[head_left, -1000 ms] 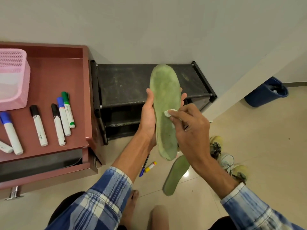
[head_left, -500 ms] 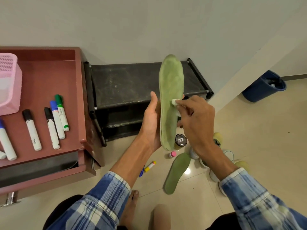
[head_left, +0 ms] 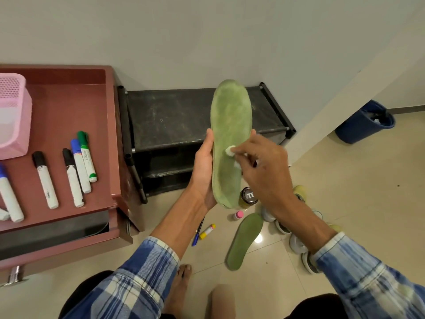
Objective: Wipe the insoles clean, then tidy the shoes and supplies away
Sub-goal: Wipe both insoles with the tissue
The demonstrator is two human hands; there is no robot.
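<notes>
My left hand (head_left: pixel 203 166) grips a green insole (head_left: pixel 230 125) upright by its left edge, in front of the black shoe rack (head_left: pixel 174 116). My right hand (head_left: pixel 262 166) pinches a small white cotton wad (head_left: pixel 230 150) and presses it against the insole's middle. A second green insole (head_left: pixel 245 240) lies flat on the tiled floor below. Pale sneakers (head_left: pixel 296 240) sit on the floor to the right, partly hidden by my right forearm.
A dark-lidded jar (head_left: pixel 249 196), a small pink-capped bottle (head_left: pixel 238 214), a yellow-capped tube (head_left: pixel 207 231) and a blue pen (head_left: pixel 197 238) lie on the floor. At left, a red desk (head_left: pixel 69 107) carries several markers (head_left: pixel 80 166) and a pink basket (head_left: pixel 12 116). A blue bin (head_left: pixel 363 122) stands at right.
The insole has turned back to face me more fully, and my right hand with the cotton wad has slid slightly across its middle. The view shifted a little.
</notes>
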